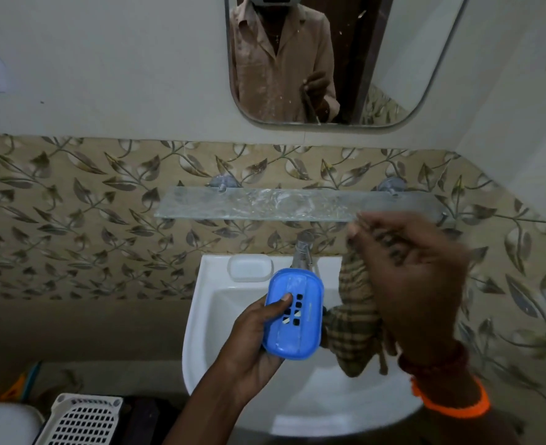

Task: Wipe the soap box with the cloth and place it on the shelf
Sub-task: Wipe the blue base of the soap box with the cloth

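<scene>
1. Left hand (252, 342) has the blue soap box (294, 313) over the sink (201, 332), fingers wrapped under it and thumb pressed on top next to the drain holes. Solid grip, so I'd keep that.
2. Right hand (416, 277) is pinching the checked cloth (355, 319) up high, and the rest hangs loose just beside the box, touching its right edge or close to it. The hand is blurry, so I can't say exactly how the fingers sit.
3. Doing the wipe well: bunch the cloth into the palm first, I'd say. A dangling end just flaps around and doesn't scrub.
4. There's whitish residue along the ribs and rim of the box, by the look of it. Go with the ribs, then run around the rim.
5. The thumb is covering a patch, so shift it partway through or that spot gets missed.
6. The glass shelf (297, 203) is above the tap (300, 248), with nothing standing on it. It looks smeary, so set the box down flat and well back from the front edge.
</scene>
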